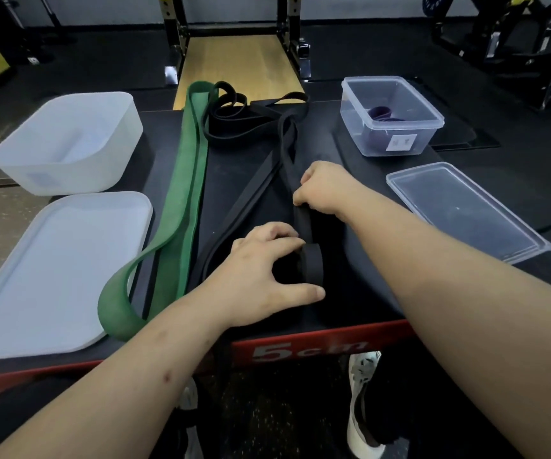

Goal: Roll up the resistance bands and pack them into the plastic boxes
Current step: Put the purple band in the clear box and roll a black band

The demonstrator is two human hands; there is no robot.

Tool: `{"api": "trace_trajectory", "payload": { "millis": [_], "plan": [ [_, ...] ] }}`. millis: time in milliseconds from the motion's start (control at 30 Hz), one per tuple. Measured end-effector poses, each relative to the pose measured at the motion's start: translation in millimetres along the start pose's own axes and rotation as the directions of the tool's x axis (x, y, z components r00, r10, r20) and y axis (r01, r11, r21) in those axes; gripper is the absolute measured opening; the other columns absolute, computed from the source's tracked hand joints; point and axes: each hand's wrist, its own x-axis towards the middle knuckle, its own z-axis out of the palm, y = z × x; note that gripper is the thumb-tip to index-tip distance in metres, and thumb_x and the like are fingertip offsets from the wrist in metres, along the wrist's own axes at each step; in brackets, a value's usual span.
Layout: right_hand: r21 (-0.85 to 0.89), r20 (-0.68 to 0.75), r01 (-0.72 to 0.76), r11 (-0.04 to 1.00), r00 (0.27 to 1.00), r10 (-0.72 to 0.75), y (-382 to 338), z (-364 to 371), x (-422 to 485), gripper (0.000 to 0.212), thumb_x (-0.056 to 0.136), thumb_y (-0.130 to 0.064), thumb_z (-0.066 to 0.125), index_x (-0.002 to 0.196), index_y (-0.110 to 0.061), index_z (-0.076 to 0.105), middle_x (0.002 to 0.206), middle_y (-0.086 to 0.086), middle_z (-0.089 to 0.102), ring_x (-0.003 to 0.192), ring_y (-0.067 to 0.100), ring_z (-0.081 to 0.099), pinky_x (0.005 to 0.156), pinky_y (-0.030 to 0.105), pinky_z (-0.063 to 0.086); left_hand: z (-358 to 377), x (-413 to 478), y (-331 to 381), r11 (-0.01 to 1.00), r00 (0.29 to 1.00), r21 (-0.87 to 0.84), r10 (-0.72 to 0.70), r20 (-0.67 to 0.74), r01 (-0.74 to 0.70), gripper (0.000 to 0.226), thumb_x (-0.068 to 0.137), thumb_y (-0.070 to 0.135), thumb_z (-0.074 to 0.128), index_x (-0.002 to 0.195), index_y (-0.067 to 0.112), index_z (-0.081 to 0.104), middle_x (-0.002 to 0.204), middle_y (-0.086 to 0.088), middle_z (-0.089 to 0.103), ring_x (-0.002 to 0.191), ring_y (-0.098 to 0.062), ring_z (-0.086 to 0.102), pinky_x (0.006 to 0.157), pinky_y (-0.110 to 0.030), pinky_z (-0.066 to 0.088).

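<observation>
Head view: rolling is judged in hand, the band roll point(314, 268) on the platform point(231, 180) being gripped by the left hand point(267, 270), its tail point(289, 154) pinched by the right hand point(323, 190); more winding is needed.

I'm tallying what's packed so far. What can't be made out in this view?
Head view:
Purple bands in the clear box: count unclear through the wall.
Box label: too small to read.
Black band roll: turns hidden by the left hand gripping it.
Far black bands: number unclear, dark on dark.
Right hand: fingertips hidden, curled round the black strip.
</observation>
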Motion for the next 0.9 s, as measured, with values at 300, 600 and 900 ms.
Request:
{"api": "trace_trajectory", "payload": {
  "millis": [300,600,900],
  "plan": [
    [0.164,-0.011,-0.030,0.986,0.999,0.032,1.4,2.0,19.2,0.047,0.080,-0.022,0.073,0.122,-0.025,0.054,0.107,0.010,0.065,0.094,0.029,0.066,0.071,0.034,0.050,0.0,-2.1,2.1,0.999,1.000,0.025,0.025,-0.006,-0.025,0.083,0.076,0.069,0.074,0.148,0.038,0.046,0.149,0.027,0.038,0.136,0.001,0.024,0.114,-0.025,0.023],
    [0.104,-0.160,-0.103,0.989,0.980,0.118,1.0,1.4,52.8,0.024,0.083,-0.021,0.070,0.103,-0.014,0.059,0.094,0.006,0.059,0.078,0.027,0.059,0.057,0.028,0.044,-2.0,-1.4,3.9,0.999,0.999,-0.001,0.046,0.000,-0.046,0.082,0.078,0.067,0.074,0.148,0.036,0.046,0.146,0.029,0.038,0.122,0.012,0.020,0.110,-0.022,0.019],
    [0.125,-0.095,-0.173,0.977,0.978,0.185,-4.2,-6.5,77.7,0.023,0.092,-0.025,0.071,0.082,-0.009,0.058,0.078,0.012,0.061,0.057,0.026,0.055,0.052,0.026,0.043,-0.6,-1.7,0.7,0.998,0.999,-0.040,0.042,-0.003,-0.042,0.084,0.077,0.068,0.074,0.149,0.037,0.046,0.149,0.029,0.037,0.120,0.014,0.015,0.108,-0.019,0.017]
  ]
}}
